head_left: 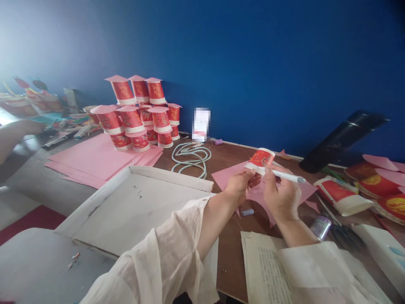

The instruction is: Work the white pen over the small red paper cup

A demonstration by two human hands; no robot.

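My left hand (pixel 241 182) is closed round the rim of a red paper cup (pixel 261 158), tipped on its side above a pink paper sheet (pixel 228 174). My right hand (pixel 281 192) grips a white pen-like stick (pixel 284 175), its end laid against the cup's rim. A small pale blue cap (pixel 247 212) lies on the brown table (pixel 228 253) just below my hands.
A stack of red cups with pink lids (pixel 142 114) stands on pink sheets (pixel 95 160) at the back left. A shallow white box lid (pixel 133 207), a coiled cable (pixel 190 156), a black flask (pixel 341 139), more red cups (pixel 341 196) at right, printed pages (pixel 268 270). Another person's arm (pixel 15 135) far left.
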